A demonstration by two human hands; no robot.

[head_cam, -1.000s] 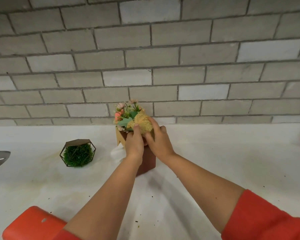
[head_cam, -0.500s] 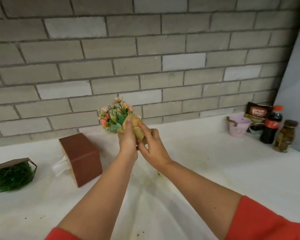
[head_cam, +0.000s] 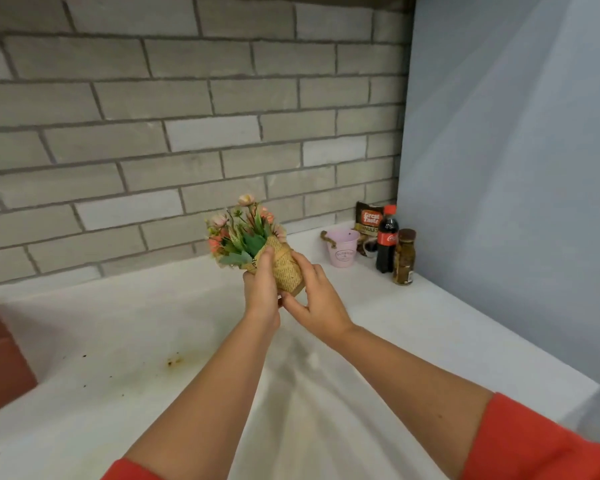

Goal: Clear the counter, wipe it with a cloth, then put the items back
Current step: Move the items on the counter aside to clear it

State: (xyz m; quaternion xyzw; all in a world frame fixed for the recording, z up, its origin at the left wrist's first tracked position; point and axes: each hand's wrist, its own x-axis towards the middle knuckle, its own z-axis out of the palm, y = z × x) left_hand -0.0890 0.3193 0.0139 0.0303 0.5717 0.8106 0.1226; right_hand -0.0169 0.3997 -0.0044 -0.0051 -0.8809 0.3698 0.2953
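A small bunch of artificial flowers in a burlap-wrapped pot [head_cam: 284, 265] is held in the air above the white counter [head_cam: 125, 341], tilted to the left. My left hand [head_cam: 262, 292] grips the pot from the left side, thumb on the burlap. My right hand [head_cam: 314, 299] holds it from the right and below, fingers curled round the base. The counter shows brown stains and crumbs [head_cam: 172, 361] at the left of my arms.
At the back right corner stand a pink bucket [head_cam: 342, 247], a coffee pouch [head_cam: 368, 220], a cola bottle [head_cam: 387, 239] and a brown jar [head_cam: 404, 258]. A reddish-brown box [head_cam: 0, 355] sits at the left edge. A blue wall [head_cam: 516, 168] closes the right side.
Both hands lifted the flower pot off the brown box and carried it to the right. The view swung right, so the green hexagon ornament is gone and the corner items came in.
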